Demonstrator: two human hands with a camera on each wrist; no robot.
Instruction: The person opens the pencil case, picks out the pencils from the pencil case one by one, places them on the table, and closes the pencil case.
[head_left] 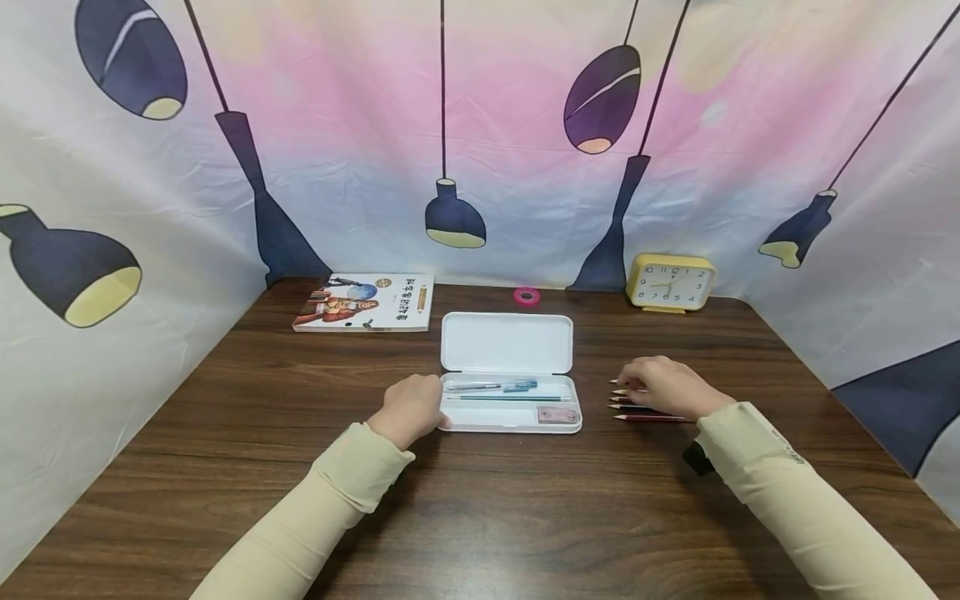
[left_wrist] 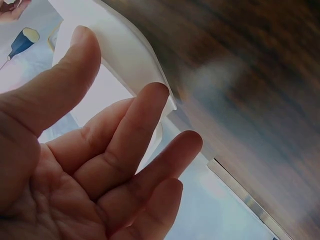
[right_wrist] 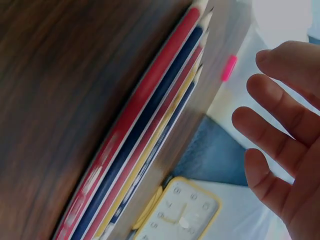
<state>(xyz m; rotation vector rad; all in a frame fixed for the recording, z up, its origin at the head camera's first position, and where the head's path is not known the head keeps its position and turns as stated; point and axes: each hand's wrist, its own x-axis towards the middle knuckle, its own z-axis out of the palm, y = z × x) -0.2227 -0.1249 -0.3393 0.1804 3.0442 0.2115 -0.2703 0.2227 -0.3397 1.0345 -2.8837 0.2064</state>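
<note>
A white pencil case (head_left: 480,415) lies with its lid (head_left: 507,343) raised at the back. Inside are a clear pen (head_left: 472,387), a blue item (head_left: 520,386), a green pencil (head_left: 510,398) and a pinkish eraser (head_left: 557,415). My left hand (head_left: 411,408) is at the case's left end, thumb by the front corner; its fingers (left_wrist: 145,115) are loosely bent against the white wall. Over a row of several sharpened pencils (right_wrist: 145,115), red, dark blue and yellow, reaches my right hand (head_left: 667,386). Its fingers (right_wrist: 270,132) are spread loosely, with nothing between them.
A book (head_left: 367,302) with an illustrated cover lies at the back left. Behind the case is a pink ring-shaped roll (head_left: 527,297). A yellow clock (head_left: 671,283) stands at the back right, before a cloth backdrop printed with lamps.
</note>
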